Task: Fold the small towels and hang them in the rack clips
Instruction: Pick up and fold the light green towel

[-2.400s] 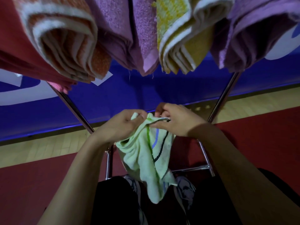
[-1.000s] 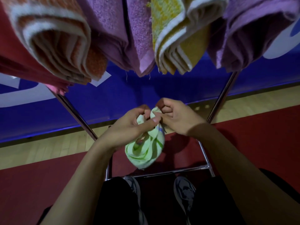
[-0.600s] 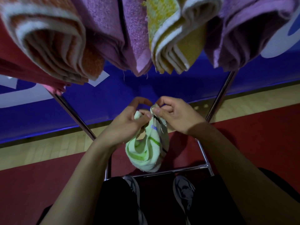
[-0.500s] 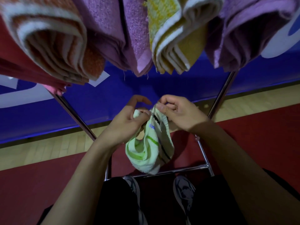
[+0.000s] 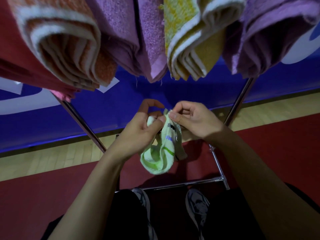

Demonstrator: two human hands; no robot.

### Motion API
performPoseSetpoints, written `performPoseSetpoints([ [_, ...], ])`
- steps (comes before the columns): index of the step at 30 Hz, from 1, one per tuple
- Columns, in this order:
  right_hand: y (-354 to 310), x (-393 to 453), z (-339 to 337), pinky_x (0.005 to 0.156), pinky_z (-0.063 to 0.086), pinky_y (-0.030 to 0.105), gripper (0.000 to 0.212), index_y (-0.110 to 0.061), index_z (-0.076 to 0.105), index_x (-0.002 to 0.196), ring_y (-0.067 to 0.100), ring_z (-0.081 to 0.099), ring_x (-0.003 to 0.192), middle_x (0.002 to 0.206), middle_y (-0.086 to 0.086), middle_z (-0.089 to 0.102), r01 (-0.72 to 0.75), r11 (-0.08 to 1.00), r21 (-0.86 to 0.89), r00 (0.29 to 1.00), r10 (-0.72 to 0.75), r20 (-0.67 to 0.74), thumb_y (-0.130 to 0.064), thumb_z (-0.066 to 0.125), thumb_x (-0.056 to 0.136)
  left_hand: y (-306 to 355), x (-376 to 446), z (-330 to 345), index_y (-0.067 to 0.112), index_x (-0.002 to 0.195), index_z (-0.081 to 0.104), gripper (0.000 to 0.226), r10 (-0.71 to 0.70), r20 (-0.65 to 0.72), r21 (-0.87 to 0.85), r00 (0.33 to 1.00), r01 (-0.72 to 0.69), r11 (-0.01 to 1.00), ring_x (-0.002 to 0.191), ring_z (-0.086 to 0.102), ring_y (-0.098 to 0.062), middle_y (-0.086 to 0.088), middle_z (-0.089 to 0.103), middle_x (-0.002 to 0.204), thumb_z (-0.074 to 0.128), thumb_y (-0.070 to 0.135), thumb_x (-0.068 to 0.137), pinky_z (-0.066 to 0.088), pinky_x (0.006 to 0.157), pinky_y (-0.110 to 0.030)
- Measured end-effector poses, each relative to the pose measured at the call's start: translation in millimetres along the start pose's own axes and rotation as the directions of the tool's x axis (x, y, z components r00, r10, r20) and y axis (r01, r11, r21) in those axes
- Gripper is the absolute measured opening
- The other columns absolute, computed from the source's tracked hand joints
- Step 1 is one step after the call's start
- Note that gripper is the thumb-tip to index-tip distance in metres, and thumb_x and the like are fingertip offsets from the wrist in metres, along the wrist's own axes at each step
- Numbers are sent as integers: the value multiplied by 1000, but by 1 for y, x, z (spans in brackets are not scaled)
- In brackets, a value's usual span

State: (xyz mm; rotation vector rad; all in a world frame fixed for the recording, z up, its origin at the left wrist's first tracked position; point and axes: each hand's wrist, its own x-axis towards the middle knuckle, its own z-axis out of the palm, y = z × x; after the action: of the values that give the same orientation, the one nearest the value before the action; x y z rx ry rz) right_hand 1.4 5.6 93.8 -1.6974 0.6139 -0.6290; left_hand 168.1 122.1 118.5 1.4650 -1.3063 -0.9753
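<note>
Two hands meet at the centre of the frame on one small pale green towel (image 5: 161, 151). The left hand (image 5: 138, 131) pinches a bunched top corner between thumb and fingers; the right hand (image 5: 194, 121) pinches the neighbouring top edge with thumb and forefinger. How many layers the folded cloth has is hard to make out. Its long axis runs roughly top to bottom of the frame, the looped lower end hanging free with open air around it. Folded towels crowd the upper frame, orange-and-white (image 5: 65, 47), purple (image 5: 136, 40), yellow (image 5: 188, 44), purple at upper right (image 5: 270, 37), their tops and any clips cut off. Metal rack legs (image 5: 218, 163) slant down either side of the hands; shoes (image 5: 197, 208) stand at the bottom.
</note>
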Motion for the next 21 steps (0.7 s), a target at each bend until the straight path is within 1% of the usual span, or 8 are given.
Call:
performPoseSetpoints([
  [4,0,0,1,76,52,21,12,-18,64,84,7,69,77,83,-4,71,6,1000,-8,1000,-6,-23,-16,71,93,-5,4,0,17,120,55,14,-20,-34,93,999,23,995,64,52,-15,-3,58,75,58,20,106,46,58,-30],
  [8,0,0,0,65,47,16,14,-20,63,83,4,62,64,70,-11,67,18,998,-66,999,-21,-38,-19,73,93,-11,7,-2,20,108,67,8,7,-39,159,999,0,987,66,51,-14,0,61,75,61,24,105,43,63,-33],
  [10,1,0,0,66,48,28,16,-25,65,82,11,59,65,71,-8,63,23,995,-102,998,-29,-56,-34,77,88,-13,7,-2,19,102,71,10,20,-61,190,998,-8,982,63,51,-11,3,60,70,63,25,104,43,61,-31],
  [12,1,1,0,67,51,43,26,-27,65,84,17,57,65,73,-3,61,22,988,-151,996,-34,-79,-50,74,79,-14,8,-1,18,99,72,12,30,-70,208,997,-15,978,60,51,-8,8,60,67,63,25,104,44,59,-27],
  [14,1,1,-1,69,55,49,32,-26,64,85,18,61,65,72,-4,63,20,985,-169,994,-37,-99,-55,72,76,-13,8,1,15,98,71,13,47,-65,213,997,-32,976,58,51,-6,11,59,65,63,25,104,43,57,-24],
  [17,1,0,-3,76,57,53,38,-24,64,97,30,70,71,74,-4,69,12,981,-192,994,-32,-101,-56,69,78,-12,8,3,14,98,70,13,58,-63,205,996,-44,978,55,49,-3,13,57,63,63,23,104,42,55,-20],
  [19,0,-2,-4,77,58,52,35,-24,67,103,30,71,76,78,-1,70,19,959,-281,998,-36,-56,-54,66,86,-12,9,5,16,98,71,14,53,-55,215,997,-40,976,58,51,-4,11,59,66,63,25,104,45,58,-24],
  [21,1,-3,-7,70,56,38,15,-28,68,91,13,66,67,73,-4,67,48,917,-396,997,-65,-32,-42,66,94,-11,9,5,18,98,72,14,30,-42,244,999,-19,970,60,55,-2,10,63,68,63,27,104,47,61,-23],
])
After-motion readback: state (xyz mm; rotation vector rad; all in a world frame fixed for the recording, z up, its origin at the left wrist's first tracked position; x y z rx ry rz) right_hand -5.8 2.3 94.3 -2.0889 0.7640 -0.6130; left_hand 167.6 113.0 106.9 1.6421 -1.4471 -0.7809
